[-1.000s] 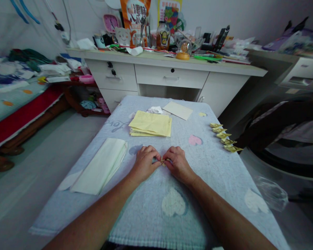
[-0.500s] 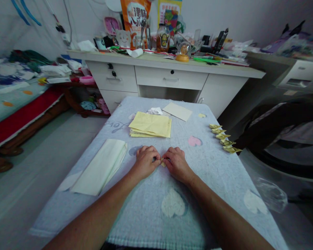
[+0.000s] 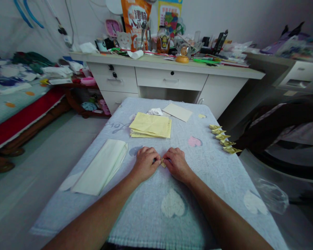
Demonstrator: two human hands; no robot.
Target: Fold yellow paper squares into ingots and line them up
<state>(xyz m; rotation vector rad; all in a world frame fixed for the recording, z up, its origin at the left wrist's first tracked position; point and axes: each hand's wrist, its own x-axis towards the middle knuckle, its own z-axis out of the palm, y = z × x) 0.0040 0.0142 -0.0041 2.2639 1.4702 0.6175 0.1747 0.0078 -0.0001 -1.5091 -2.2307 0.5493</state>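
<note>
Little shifts since the earlier frame: left hand (image 3: 146, 160) and right hand (image 3: 176, 162) stay together, each grip pinching a small folded paper (image 3: 163, 165) on the desk (image 3: 200, 159), nearer than the yellow stack (image 3: 152, 124). It looks light and easily creased; opposite edges seem the safest hold.

Over by the wall, the desk (image 3: 237, 72) is crowded: a pink clock (image 3: 112, 27) toward its back left corner, an orange bag (image 3: 135, 17) and a jar (image 3: 163, 40) along the back edge, a green strip (image 3: 203, 60) near the front. Beyond its left end there's a bed (image 3: 18, 93); by its right, a washer (image 3: 301, 74).
</note>
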